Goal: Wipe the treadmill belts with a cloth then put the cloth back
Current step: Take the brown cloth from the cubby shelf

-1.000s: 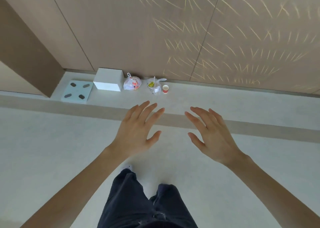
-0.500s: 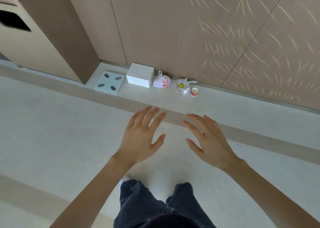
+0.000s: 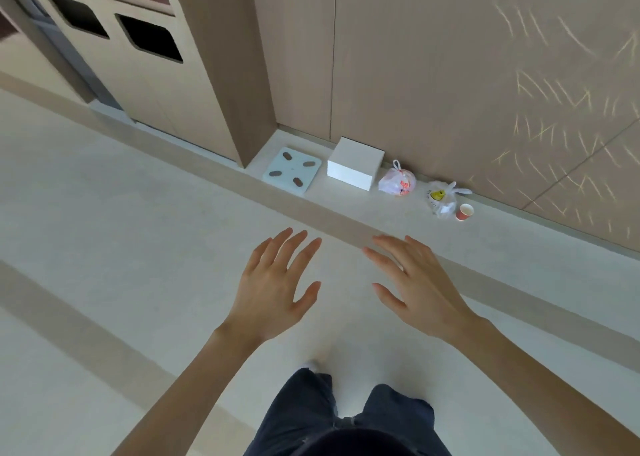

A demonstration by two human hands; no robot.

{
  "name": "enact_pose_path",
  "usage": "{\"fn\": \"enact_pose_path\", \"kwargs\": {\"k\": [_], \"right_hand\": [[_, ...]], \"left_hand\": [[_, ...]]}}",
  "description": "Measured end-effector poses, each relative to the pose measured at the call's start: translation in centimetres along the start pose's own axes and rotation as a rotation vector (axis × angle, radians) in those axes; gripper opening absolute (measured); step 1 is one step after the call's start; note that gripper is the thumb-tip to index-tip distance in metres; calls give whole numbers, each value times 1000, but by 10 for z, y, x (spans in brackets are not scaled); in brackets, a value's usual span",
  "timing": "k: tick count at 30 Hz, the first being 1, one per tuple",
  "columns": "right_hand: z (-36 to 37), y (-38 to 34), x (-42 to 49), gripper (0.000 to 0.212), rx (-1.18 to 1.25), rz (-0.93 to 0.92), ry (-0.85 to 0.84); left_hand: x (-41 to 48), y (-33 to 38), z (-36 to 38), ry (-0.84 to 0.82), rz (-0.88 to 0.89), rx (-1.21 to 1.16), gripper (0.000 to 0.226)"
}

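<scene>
My left hand [image 3: 273, 286] and my right hand [image 3: 415, 286] are held out in front of me above the pale floor, palms down, fingers spread and straight. Neither holds anything. No cloth and no treadmill show in this view. My dark trouser legs [image 3: 343, 417] are at the bottom of the frame.
Along the wood-panelled wall lie a pale bathroom scale [image 3: 291, 170], a white box [image 3: 355, 163], two small plastic bags [image 3: 396, 182] [image 3: 441, 197] and a red paper cup [image 3: 464, 211]. A cabinet with two dark openings [image 3: 145, 36] stands at the upper left.
My view has swung left: the wall items slid right and the cabinet with openings came into sight. Both hands stay spread and empty.
</scene>
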State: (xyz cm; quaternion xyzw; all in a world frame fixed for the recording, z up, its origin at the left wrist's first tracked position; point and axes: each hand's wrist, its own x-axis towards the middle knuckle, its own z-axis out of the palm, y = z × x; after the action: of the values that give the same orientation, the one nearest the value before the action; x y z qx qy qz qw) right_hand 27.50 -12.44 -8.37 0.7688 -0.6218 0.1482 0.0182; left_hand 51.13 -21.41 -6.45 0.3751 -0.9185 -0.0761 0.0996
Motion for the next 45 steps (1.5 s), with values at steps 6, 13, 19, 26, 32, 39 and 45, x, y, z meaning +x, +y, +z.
{"fn": "enact_pose_path", "kwargs": {"k": [6,13,19,26,32,39,45], "right_hand": [[14,-42,74,47,63,-136,-49],[41,-80,154,46,114,-317,-87],[76,-100,224,48,164,-398,-103],[117,-109,334,49,190,-425,-82],[138,-112,432,49,236,-429,-72],[151,-115,506,49,244,-398,-70],[175,-117,550,48,237,-349,-67]], "left_hand": [[-30,-63,-19,27,-167,-22,54],[-59,-126,-26,49,-384,-21,57],[-54,-179,-26,59,-477,-18,56],[-6,-274,-55,41,-518,33,56],[43,-358,-77,23,-513,77,57],[91,-412,-80,30,-498,53,56],[118,-469,-79,7,-460,34,56]]}}
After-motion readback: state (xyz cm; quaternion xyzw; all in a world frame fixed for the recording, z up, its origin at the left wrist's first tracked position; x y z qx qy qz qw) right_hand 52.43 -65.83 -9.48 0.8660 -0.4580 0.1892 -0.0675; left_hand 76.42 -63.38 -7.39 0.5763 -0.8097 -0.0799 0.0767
